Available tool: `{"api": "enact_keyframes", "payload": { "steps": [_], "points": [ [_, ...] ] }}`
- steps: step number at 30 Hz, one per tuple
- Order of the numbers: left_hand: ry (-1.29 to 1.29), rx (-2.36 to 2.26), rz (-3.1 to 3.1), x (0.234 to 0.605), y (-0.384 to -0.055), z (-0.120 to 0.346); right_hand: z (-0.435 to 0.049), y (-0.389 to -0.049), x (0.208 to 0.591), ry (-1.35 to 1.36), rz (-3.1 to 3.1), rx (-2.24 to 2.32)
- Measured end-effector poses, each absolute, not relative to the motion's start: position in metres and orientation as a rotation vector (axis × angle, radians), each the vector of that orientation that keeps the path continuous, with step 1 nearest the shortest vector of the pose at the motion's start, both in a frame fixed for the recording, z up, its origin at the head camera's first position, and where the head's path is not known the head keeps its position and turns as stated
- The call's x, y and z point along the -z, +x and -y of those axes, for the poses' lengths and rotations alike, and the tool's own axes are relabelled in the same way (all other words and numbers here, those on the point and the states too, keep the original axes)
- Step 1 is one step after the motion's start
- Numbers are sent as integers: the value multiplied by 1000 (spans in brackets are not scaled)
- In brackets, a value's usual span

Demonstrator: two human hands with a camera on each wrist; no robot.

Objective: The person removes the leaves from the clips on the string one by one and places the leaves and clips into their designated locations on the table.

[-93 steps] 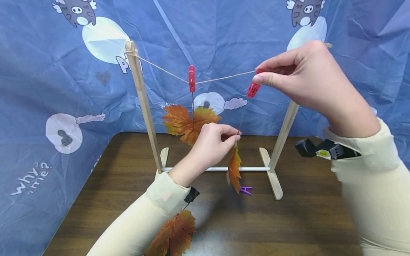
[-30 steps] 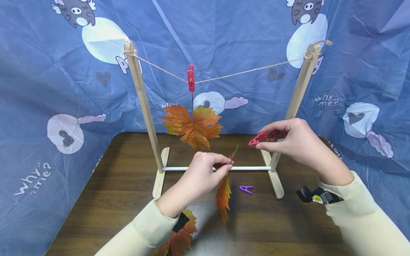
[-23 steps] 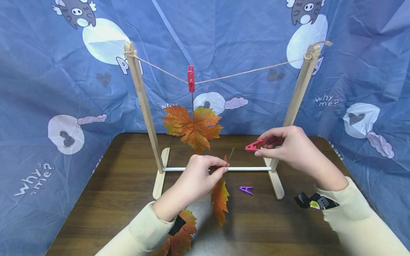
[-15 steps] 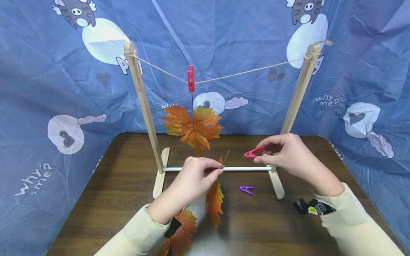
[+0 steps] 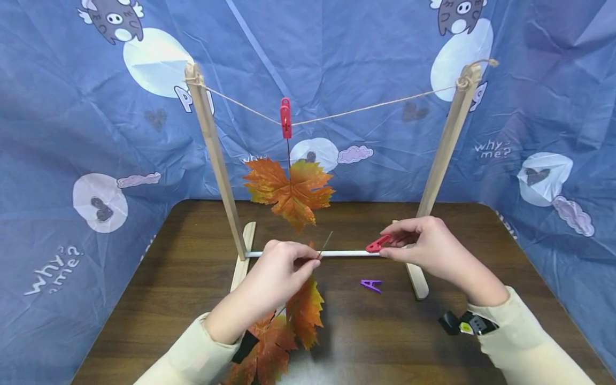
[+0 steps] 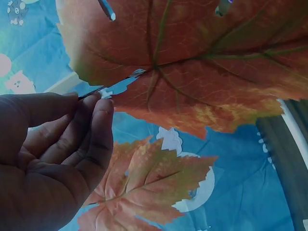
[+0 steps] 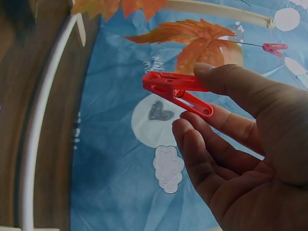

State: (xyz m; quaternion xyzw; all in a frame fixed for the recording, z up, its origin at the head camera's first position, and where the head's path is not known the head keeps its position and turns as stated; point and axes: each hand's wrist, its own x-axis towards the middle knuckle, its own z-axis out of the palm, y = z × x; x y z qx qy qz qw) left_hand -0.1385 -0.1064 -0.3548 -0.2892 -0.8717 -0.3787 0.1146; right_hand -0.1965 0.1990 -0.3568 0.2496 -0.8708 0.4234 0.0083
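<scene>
With our left hand (image 5: 281, 272) we pinch the stem (image 5: 327, 240) of an orange leaf (image 5: 307, 313), hung beneath our fingers; our right hand (image 5: 428, 248) grips a red clothespin (image 5: 376, 245); a purple clothespin (image 5: 371, 285) lies below, between both hands.

Left hand (image 6: 53, 149) pinching stem (image 6: 90, 92), orange-red leaf (image 6: 192, 77) close up, second leaf (image 6: 149, 180) beyond, blue cloth (image 6: 245, 168)

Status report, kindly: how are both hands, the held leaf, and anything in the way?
Left hand holding leaf, right hand holding red clip. Leaf not yet clipped. Nothing plainly in the way; hanging leaf higher up.
</scene>
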Motion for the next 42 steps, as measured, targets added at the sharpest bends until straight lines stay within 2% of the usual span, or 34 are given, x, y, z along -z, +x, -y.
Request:
{"api": "enact_keyframes", "payload": {
  "steps": [27,42],
  "points": [
    [-787,832,2773,366,-135,135,-194,-188,402,797,2787,-1392],
    [-707,836,2842,392,-140,144,-194,-186,428,815,2835,-1404]
  ]
}}
